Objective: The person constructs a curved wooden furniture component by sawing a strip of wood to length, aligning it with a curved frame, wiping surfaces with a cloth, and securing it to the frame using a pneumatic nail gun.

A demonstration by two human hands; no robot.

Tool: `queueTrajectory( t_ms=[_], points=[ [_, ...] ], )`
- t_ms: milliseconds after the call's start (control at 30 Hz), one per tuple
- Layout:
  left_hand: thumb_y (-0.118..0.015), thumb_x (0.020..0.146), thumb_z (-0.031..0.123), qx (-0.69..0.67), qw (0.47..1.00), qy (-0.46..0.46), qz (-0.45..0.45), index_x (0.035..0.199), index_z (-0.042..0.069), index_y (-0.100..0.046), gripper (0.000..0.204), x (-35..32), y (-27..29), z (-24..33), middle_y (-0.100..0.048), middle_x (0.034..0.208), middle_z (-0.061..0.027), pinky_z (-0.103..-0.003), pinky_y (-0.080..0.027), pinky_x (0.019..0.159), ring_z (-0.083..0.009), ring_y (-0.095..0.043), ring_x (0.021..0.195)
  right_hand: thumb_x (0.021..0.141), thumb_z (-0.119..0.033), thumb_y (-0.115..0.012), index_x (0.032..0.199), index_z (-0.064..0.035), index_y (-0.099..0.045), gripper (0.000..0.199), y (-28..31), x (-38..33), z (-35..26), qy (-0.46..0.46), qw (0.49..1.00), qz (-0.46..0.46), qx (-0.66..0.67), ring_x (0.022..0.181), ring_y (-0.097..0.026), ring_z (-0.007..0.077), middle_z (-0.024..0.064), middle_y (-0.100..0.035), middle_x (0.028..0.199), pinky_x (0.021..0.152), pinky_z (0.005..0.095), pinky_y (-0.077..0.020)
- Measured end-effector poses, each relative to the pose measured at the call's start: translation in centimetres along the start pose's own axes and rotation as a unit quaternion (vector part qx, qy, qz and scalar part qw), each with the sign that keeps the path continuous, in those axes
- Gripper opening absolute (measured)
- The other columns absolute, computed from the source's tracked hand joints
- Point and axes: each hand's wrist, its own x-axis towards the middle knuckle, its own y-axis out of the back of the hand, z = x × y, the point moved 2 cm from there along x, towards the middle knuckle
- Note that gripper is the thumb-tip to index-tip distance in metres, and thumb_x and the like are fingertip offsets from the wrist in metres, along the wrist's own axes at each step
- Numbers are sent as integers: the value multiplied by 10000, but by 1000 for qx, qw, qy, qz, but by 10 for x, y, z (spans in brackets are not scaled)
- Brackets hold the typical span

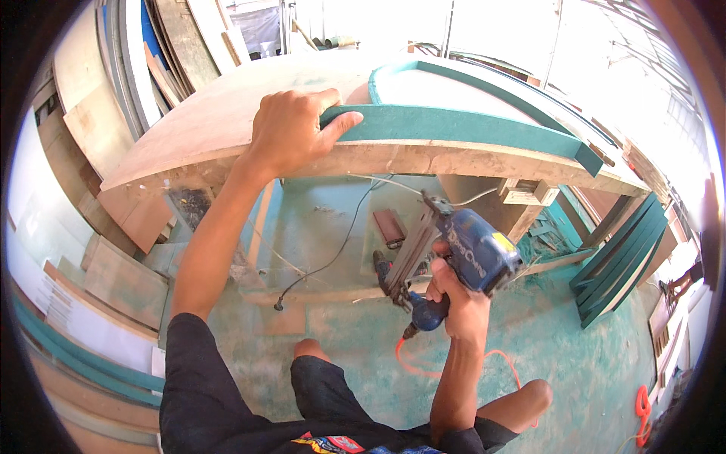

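My left hand (296,130) grips the left end of a teal-green board (461,127), thumb on the near face and fingers over the top. This board stands on edge along the near side of a wooden workbench (204,121). Behind it, a curved teal strip (484,85) joins it in a frame shape. My right hand (459,299) is wrapped round the handle of a blue air nail gun (478,250), held below the bench edge and apart from the board. An orange air hose (412,368) runs from the handle's base.
Under the bench lie a dark cable (336,257) and a brown box-like object (389,228). Teal slatted panels (622,261) lean at the bench's right end. Wood sheets (98,136) stand stacked on the left. Coiled orange hose (643,415) rests on the floor at right.
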Motion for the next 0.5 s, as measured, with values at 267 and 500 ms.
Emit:
queueTrajectory(
  t_ms=[267,500],
  points=[
    [-728,912,531,24,996,28,-75,916,76,-782,458,8,14,-4,-678,665,-118,-390,-500,612,-253,-630,584,780,-148,-835,1061,18,-698,354,10,23,-19,315,894,-71,-309,690,-662,171,87,-689,812,663,314,-519],
    [-848,805,538,-184,971,100,-110,820,27,-779,516,3,23,-51,-757,777,-90,-326,-543,699,-181,-702,719,667,-148,-794,1295,-56,-694,643,-46,52,-93,465,732,-132,-480,804,-724,332,133,-735,935,719,391,-566]
  ],
)
